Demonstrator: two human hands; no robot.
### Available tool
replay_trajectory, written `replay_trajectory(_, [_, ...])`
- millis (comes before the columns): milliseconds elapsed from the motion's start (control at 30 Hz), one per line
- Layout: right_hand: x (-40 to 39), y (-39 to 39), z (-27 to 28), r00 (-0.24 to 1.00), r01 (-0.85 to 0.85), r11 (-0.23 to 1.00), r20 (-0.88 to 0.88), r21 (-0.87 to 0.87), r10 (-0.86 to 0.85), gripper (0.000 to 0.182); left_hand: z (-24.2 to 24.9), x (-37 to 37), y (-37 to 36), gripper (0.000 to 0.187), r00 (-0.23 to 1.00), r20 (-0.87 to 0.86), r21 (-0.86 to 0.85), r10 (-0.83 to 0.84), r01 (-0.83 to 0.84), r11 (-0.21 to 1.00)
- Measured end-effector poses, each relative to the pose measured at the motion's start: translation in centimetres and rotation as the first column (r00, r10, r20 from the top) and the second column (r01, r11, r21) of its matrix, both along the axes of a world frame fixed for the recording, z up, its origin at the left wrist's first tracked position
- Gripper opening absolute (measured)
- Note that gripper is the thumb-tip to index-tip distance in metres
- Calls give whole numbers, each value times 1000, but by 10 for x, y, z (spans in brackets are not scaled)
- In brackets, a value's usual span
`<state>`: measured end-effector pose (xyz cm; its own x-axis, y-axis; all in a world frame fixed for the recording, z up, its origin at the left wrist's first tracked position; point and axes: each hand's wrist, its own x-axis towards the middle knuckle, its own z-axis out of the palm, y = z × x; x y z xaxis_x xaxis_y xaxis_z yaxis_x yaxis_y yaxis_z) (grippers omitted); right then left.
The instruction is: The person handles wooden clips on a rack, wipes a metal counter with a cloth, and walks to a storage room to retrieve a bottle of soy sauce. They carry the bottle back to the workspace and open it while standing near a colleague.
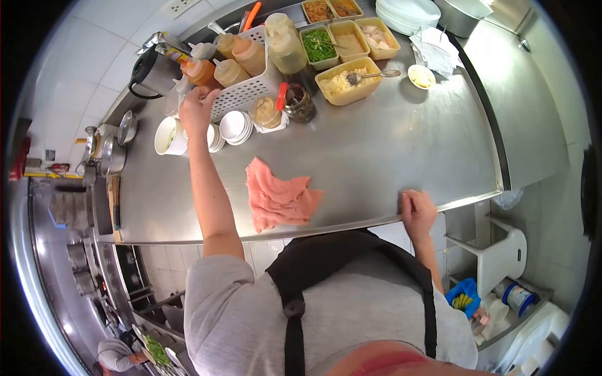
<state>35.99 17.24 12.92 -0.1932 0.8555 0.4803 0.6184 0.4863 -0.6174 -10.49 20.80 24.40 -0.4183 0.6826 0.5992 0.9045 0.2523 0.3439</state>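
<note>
My left hand [197, 113] reaches to the near left corner of a white perforated basket [248, 94]. Its fingers are curled in, and what they grip, if anything, is hidden. Squeeze bottles [248, 55] with pale and orange sauces stand in the basket. Just below that hand are a white tub [169, 136] and stacked small white bowls [236, 126]. My right hand [419, 213] rests as a loose fist on the front edge of the steel counter [376, 156], with nothing visible in it. Between my arms lies a crumpled pink cloth [280, 195].
Behind are a tub of chopped greens [320, 47], a yellow tub with a spoon [348, 84], a jar of dark sauce [299, 103] and stacked plates [409, 14]. A small bowl [421, 77] sits at right. Metal bowls [113, 155] stand left. Another person [117, 356] is at lower left.
</note>
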Motion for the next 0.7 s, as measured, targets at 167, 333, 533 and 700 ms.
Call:
replay_trajectory(167, [2, 5, -4, 993, -75, 995, 101, 73, 68, 6, 14, 22, 46, 46, 986, -142, -89, 84, -97, 991])
replay_trajectory(333, [5, 7, -6, 981, -150, 987, 130, 64, 141, 7, 29, 31, 72, 64, 962, -191, -351, 195, -252, 902])
replay_trajectory(533, [8, 10, -8, 975, -168, 985, 155, 36, 160, 8, 33, 29, 69, 59, 962, -116, -244, 246, -268, 932])
replay_trajectory(700, [10, 13, -6, 974, -190, 981, 139, 49, 181, 12, 22, 36, 73, 49, 919, -353, -125, 173, -230, 965])
